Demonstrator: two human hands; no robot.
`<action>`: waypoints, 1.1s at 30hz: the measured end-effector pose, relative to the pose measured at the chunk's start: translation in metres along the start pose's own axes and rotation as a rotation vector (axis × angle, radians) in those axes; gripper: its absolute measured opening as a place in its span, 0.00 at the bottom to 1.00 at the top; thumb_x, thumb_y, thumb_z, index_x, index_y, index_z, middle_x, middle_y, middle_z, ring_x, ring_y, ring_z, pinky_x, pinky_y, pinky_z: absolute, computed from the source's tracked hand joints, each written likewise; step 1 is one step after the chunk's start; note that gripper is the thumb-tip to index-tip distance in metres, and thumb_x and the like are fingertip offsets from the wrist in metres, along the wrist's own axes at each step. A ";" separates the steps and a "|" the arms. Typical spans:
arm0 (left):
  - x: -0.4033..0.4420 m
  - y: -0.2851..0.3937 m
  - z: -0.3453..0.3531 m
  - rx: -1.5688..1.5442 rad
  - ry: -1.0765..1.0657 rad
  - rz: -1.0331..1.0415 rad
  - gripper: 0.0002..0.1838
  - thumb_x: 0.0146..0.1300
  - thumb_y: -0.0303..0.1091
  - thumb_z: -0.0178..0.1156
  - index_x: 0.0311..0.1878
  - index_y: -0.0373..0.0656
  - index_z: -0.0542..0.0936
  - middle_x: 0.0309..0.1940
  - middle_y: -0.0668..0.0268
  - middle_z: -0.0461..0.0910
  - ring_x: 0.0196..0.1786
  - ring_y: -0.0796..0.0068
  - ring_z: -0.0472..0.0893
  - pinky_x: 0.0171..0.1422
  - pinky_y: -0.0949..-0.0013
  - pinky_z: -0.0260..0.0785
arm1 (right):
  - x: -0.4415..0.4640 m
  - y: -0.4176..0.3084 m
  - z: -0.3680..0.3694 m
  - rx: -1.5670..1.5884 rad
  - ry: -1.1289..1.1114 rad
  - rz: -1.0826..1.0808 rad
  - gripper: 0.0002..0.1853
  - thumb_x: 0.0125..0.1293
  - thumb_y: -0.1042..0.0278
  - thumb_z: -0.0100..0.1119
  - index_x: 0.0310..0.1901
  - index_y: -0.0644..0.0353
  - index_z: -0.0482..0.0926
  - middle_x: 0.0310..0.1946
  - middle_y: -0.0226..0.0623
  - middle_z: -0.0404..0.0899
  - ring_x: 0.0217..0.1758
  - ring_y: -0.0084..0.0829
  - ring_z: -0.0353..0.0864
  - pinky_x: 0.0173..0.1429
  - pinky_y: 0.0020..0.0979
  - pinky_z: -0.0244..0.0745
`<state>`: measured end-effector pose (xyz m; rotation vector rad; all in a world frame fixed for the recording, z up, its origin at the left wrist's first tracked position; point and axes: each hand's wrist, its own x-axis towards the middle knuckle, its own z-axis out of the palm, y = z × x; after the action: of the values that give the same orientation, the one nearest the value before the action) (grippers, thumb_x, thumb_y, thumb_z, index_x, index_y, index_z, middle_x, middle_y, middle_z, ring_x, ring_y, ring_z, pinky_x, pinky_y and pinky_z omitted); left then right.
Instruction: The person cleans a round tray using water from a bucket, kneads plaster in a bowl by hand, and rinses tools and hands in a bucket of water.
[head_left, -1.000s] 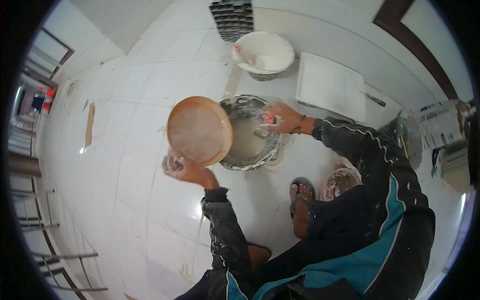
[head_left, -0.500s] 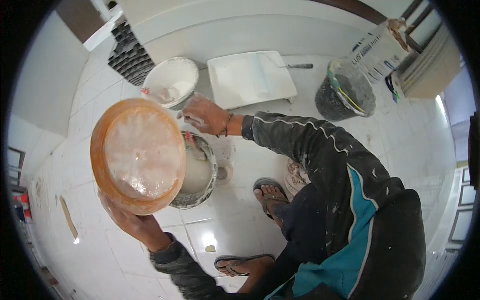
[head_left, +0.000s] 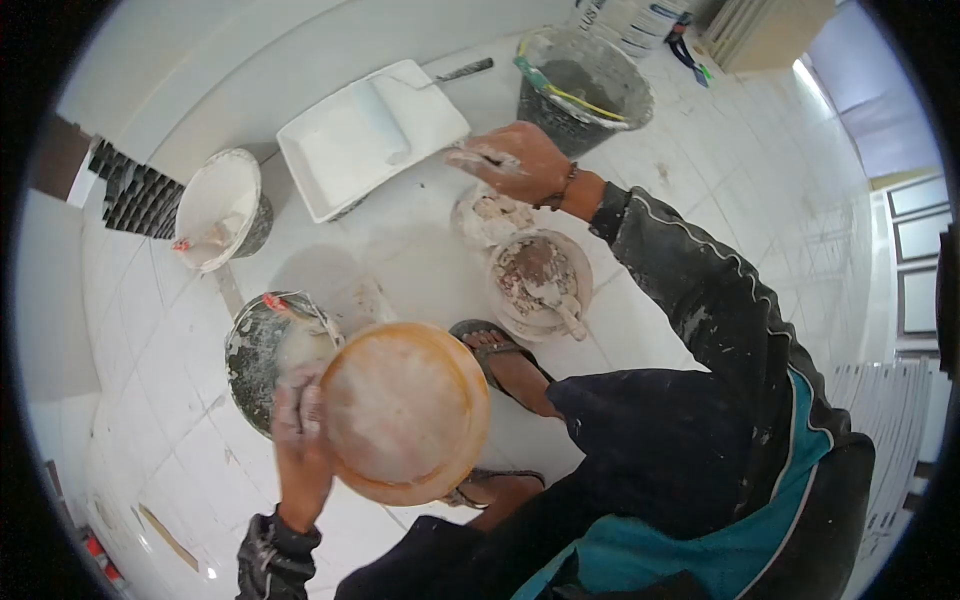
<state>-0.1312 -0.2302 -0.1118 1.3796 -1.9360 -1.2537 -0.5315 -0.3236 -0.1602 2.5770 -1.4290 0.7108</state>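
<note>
My left hand (head_left: pixel 302 415) grips the rim of a round orange basin (head_left: pixel 405 410), its fingers and thumb coated in white powder. White residue covers the basin's inner face. The basin is held tilted above the floor, partly in front of a black bucket (head_left: pixel 255 355) with pale liquid and a red-handled tool inside. My right hand (head_left: pixel 515 165) is in the air by the paint tray's corner, fingers loosely bent and a gap showing, with nothing visible in it. Below it lie a whitish heap (head_left: pixel 492 215) and a round tub (head_left: pixel 540 285) of crumbly material with a scoop (head_left: pixel 562 305).
A white paint tray (head_left: pixel 310 180) sits near the wall, a black-handled tool (head_left: pixel 465 70) at its edge. Left of it stands a bucket of white paste (head_left: pixel 215 205). A dark bucket (head_left: pixel 570 115) stands behind my right hand. My sandalled feet (head_left: pixel 500 360) are close to the tub.
The view has turned and shifted. My left hand has brought the basin toward my body, right of the black bucket. My right hand has moved away from the basin to beyond the tub, now uncovered.
</note>
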 end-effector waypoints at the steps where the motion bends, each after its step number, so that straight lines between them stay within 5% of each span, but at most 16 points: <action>1: -0.001 -0.007 0.015 -0.103 -0.052 0.026 0.13 0.72 0.28 0.43 0.55 0.35 0.72 0.49 0.59 0.73 0.55 0.71 0.71 0.63 0.68 0.61 | -0.013 0.004 -0.002 0.100 0.011 0.119 0.08 0.64 0.65 0.58 0.40 0.57 0.83 0.32 0.42 0.82 0.33 0.42 0.81 0.34 0.37 0.75; 5: -0.004 -0.062 0.076 -0.195 -0.111 0.000 0.14 0.72 0.28 0.43 0.55 0.33 0.71 0.50 0.57 0.73 0.55 0.69 0.71 0.63 0.67 0.61 | -0.064 0.001 -0.022 0.126 -0.011 0.400 0.13 0.63 0.58 0.58 0.44 0.54 0.81 0.32 0.42 0.83 0.34 0.44 0.81 0.38 0.42 0.75; 8: -0.013 -0.102 0.116 -0.218 0.041 -0.048 0.15 0.72 0.30 0.43 0.55 0.32 0.70 0.50 0.57 0.73 0.54 0.68 0.71 0.63 0.66 0.62 | -0.114 -0.007 -0.009 0.062 -0.048 0.404 0.11 0.63 0.62 0.57 0.40 0.59 0.81 0.35 0.43 0.82 0.33 0.45 0.81 0.36 0.41 0.76; 11: -0.033 -0.159 0.141 -0.257 0.313 -0.146 0.20 0.73 0.40 0.46 0.58 0.33 0.68 0.48 0.60 0.73 0.55 0.71 0.71 0.61 0.67 0.63 | -0.166 -0.033 0.015 0.003 -0.502 0.541 0.22 0.62 0.55 0.56 0.55 0.55 0.73 0.36 0.45 0.82 0.38 0.47 0.82 0.41 0.45 0.77; 14: -0.054 -0.163 0.155 -0.422 0.415 -0.223 0.20 0.74 0.39 0.43 0.58 0.32 0.67 0.53 0.57 0.70 0.56 0.67 0.70 0.62 0.65 0.63 | -0.198 -0.065 0.026 0.039 -1.008 0.672 0.36 0.56 0.52 0.61 0.66 0.55 0.63 0.35 0.47 0.81 0.40 0.47 0.82 0.40 0.46 0.77; 20: -0.071 -0.254 0.194 -0.497 0.629 -0.203 0.22 0.74 0.42 0.44 0.60 0.33 0.66 0.55 0.55 0.68 0.58 0.65 0.70 0.64 0.64 0.62 | -0.249 -0.074 0.077 -0.050 -1.066 0.636 0.45 0.53 0.51 0.63 0.71 0.58 0.56 0.32 0.48 0.81 0.35 0.48 0.82 0.38 0.47 0.76; 23: -0.077 -0.255 0.207 -0.537 0.695 -0.201 0.23 0.73 0.42 0.45 0.61 0.32 0.65 0.55 0.53 0.68 0.59 0.62 0.70 0.66 0.62 0.61 | -0.219 -0.050 0.065 -0.043 -1.182 0.671 0.54 0.43 0.45 0.68 0.73 0.50 0.53 0.28 0.45 0.81 0.31 0.46 0.82 0.35 0.46 0.75; 25: -0.072 -0.227 0.203 -0.426 0.636 -0.227 0.24 0.71 0.41 0.47 0.61 0.32 0.65 0.57 0.51 0.67 0.59 0.59 0.69 0.67 0.59 0.59 | -0.206 -0.010 0.055 0.160 -1.213 0.865 0.32 0.44 0.45 0.67 0.52 0.50 0.80 0.22 0.41 0.81 0.23 0.38 0.79 0.29 0.44 0.73; 26: -0.070 -0.218 0.199 -0.314 0.552 -0.247 0.25 0.70 0.40 0.49 0.62 0.31 0.65 0.58 0.50 0.67 0.60 0.56 0.69 0.68 0.57 0.57 | -0.184 -0.001 0.038 0.265 -1.139 0.939 0.21 0.48 0.48 0.66 0.38 0.54 0.85 0.17 0.37 0.77 0.17 0.32 0.74 0.23 0.37 0.70; 27: -0.072 -0.218 0.199 -0.274 0.568 -0.239 0.25 0.68 0.38 0.50 0.62 0.31 0.66 0.59 0.48 0.67 0.61 0.52 0.68 0.68 0.56 0.56 | -0.191 0.026 0.041 0.627 -1.008 1.158 0.17 0.51 0.51 0.66 0.37 0.55 0.84 0.15 0.32 0.74 0.15 0.27 0.71 0.20 0.32 0.67; 28: -0.074 -0.218 0.199 -0.233 0.585 -0.233 0.25 0.65 0.36 0.51 0.61 0.31 0.66 0.59 0.45 0.66 0.61 0.49 0.67 0.69 0.54 0.55 | -0.151 0.021 0.017 0.389 -1.174 0.985 0.17 0.54 0.53 0.64 0.41 0.55 0.82 0.19 0.31 0.77 0.18 0.27 0.74 0.21 0.30 0.69; 29: -0.066 -0.182 0.187 -0.018 0.605 -0.175 0.24 0.64 0.34 0.51 0.61 0.32 0.68 0.58 0.47 0.69 0.61 0.50 0.68 0.67 0.55 0.57 | -0.146 0.032 0.010 0.452 -1.097 1.210 0.22 0.54 0.52 0.66 0.51 0.46 0.78 0.27 0.36 0.81 0.15 0.28 0.73 0.15 0.28 0.67; 31: -0.060 -0.161 0.172 0.206 0.624 -0.132 0.23 0.63 0.32 0.51 0.60 0.33 0.69 0.56 0.48 0.72 0.60 0.50 0.70 0.66 0.56 0.59 | -0.173 0.084 0.000 1.130 -0.870 1.384 0.17 0.61 0.57 0.61 0.50 0.53 0.77 0.32 0.34 0.80 0.28 0.30 0.80 0.26 0.32 0.77; 33: -0.057 -0.162 0.159 -0.150 0.017 -0.133 0.21 0.64 0.32 0.52 0.59 0.35 0.71 0.52 0.53 0.76 0.57 0.55 0.74 0.61 0.60 0.65 | -0.161 0.086 -0.006 1.349 -0.870 1.461 0.16 0.62 0.60 0.62 0.51 0.52 0.77 0.35 0.36 0.80 0.31 0.31 0.81 0.28 0.35 0.78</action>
<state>-0.1506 -0.1268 -0.3208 1.4558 -1.7252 -1.4127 -0.6771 -0.2446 -0.2380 1.6651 -4.4742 0.7255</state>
